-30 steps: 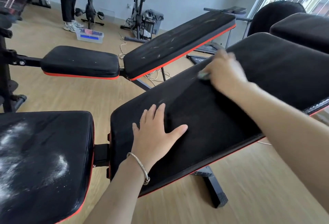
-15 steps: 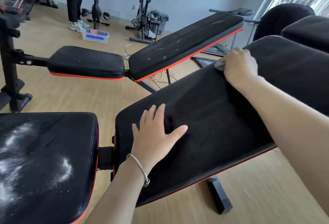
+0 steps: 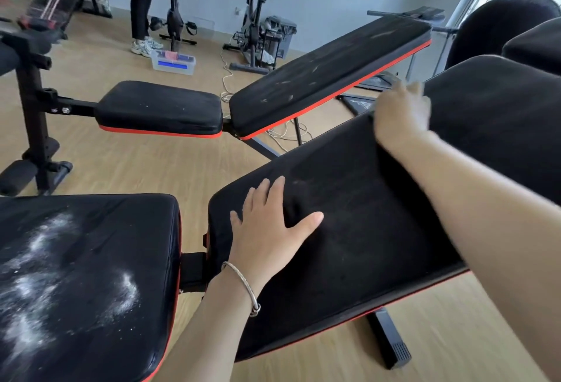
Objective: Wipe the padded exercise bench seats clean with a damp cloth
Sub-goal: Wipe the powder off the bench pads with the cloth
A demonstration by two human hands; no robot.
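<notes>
Gym, wooden floor (image 3: 151,169) | black red-trimmed padded bench backrest (image 3: 364,199) tilted ahead | left hand (image 3: 267,230) flat on its lower part, fingers spread | right hand (image 3: 400,114) blurred at its far edge, grip cannot be told

Left hand (image 3: 269,237) flat on pad (image 3: 379,214) (black)

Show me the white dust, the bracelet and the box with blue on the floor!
white dust (image 3: 127,290): head view, on its bright right-hand patch.
bracelet (image 3: 244,284): head view, mid-band over the wrist.
box (image 3: 173,64): head view, on its blue front.
</notes>
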